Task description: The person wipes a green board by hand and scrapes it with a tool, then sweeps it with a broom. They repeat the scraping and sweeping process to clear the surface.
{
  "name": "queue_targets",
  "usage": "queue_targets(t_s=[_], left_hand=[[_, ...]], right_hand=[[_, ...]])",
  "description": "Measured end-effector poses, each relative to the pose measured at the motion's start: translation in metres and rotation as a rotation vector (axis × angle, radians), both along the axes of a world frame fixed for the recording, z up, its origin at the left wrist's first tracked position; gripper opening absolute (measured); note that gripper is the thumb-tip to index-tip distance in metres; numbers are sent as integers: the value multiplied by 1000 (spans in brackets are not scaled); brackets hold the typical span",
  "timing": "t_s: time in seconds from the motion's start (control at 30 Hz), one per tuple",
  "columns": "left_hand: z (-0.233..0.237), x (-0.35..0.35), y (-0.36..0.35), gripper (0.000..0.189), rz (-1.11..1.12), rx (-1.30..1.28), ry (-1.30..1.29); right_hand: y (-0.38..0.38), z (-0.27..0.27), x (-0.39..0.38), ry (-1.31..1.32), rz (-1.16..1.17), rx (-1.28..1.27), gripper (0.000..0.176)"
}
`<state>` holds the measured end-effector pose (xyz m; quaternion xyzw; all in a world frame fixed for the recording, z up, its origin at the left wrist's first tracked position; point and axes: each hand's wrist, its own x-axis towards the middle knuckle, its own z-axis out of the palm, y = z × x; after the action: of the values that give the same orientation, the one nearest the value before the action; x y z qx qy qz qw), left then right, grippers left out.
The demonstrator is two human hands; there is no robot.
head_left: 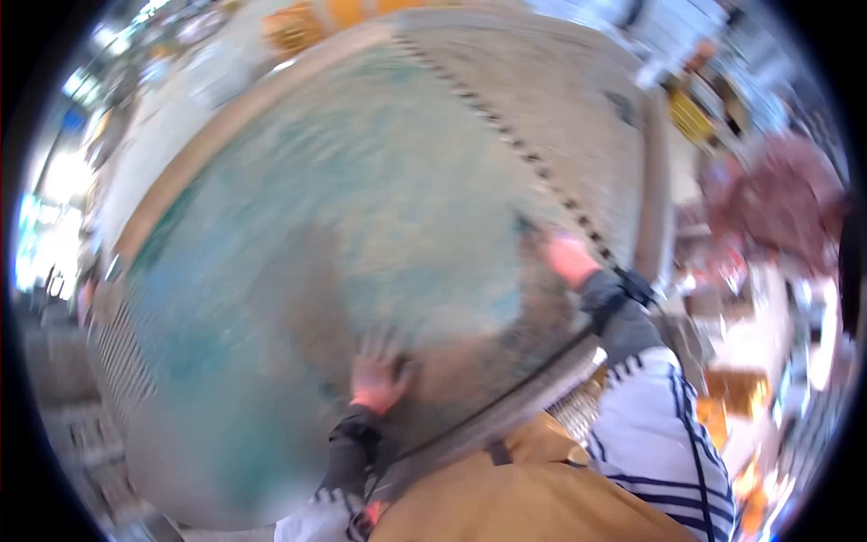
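Observation:
A large worktable [424,181] with a worn green and brown surface fills the middle of the head view. My left hand [379,372] lies on it near the front edge, fingers spread, holding nothing. Further right, my right hand [567,257] reaches over the surface; its fingers are smeared by motion, and a small dark patch shows at their tips. What it holds, if anything, I cannot make out. A dark dashed strip [537,167] runs diagonally over the table, passing just right of my right hand.
Orange items [293,29] stand beyond the far edge. At the right are a yellow container [691,113], a dark red bundle [781,203] and a cardboard box [736,388]. Part of another person shows at the upper right. A blurred round shape covers the lower left.

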<state>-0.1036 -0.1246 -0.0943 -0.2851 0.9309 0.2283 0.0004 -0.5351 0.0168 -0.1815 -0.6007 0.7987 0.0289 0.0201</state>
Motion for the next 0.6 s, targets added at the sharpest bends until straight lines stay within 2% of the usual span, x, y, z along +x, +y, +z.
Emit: queue_targets(t_s=[0.03,0.1,0.2,0.3,0.4,0.5,0.53,0.6], left_hand=[[7,-9,-5,58,-28,-156,-5],[10,-15,-6,64,-61,-155,-29],[-2,-12,-6,66,-56,-187,-15],[0,-9,5,65,-50,-185,-32],[-1,-13,0,66,-57,-204,-28],[-5,-11,-4,67,-54,-201,-16],[-5,-11,-3,66,-46,-183,-20],[-4,-13,-1,64,-42,-167,-31]], right_hand=[[-9,19,18,-21,-13,-194,24],[-21,73,45,-396,-61,-344,24],[-24,75,29,-233,-108,-212,26],[-52,50,-11,8,-257,101,41],[-52,43,6,148,-219,109,44],[-38,41,36,-216,124,-560,34],[-36,78,43,-115,69,-409,27],[-50,66,23,-69,-19,-515,28]])
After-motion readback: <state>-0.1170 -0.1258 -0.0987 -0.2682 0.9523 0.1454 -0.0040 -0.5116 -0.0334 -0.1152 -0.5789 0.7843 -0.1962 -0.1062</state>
